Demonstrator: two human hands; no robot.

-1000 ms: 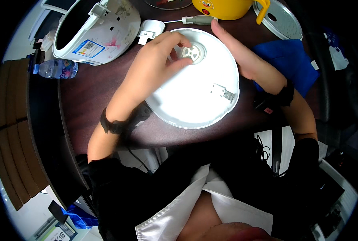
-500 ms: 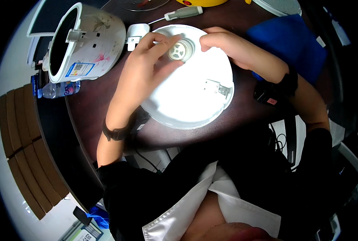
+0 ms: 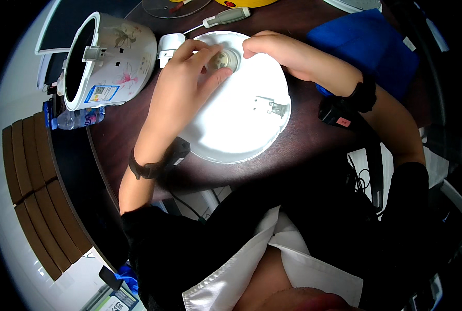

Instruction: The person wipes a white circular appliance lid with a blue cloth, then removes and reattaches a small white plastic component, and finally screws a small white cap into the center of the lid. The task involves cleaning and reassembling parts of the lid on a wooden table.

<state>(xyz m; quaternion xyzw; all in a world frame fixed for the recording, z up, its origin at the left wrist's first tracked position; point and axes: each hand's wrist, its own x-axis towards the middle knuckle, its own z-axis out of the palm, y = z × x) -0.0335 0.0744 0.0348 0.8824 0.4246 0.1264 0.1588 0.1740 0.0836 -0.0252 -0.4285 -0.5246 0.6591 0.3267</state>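
Observation:
A round white rice cooker lid [image 3: 231, 127] lies on the dark table in front of me, its inner side facing up. My left hand [image 3: 187, 78] reaches over its left part, thumb and fingers curled around a round, slotted vent fitting [image 3: 225, 59] near the far edge. At the lid's far right rim, my right hand [image 3: 272, 49] holds on with the thumb on top; its other fingers are mostly hidden beneath. A metal latch bracket [image 3: 272, 107] is set into the lid's near right side.
The flowered white rice cooker body [image 3: 130, 67] lies on its side at left, a water bottle [image 3: 78, 118] beside it. A small white hinged part [image 3: 172, 44] and a screwdriver [image 3: 226, 17] lie beyond the lid. Blue cloth [image 3: 363, 49] is at right.
The lid and both hands have shifted slightly left in the picture, along with the surroundings. My left hand's fingers have drawn closer around the vent fitting; my right hand keeps its hold.

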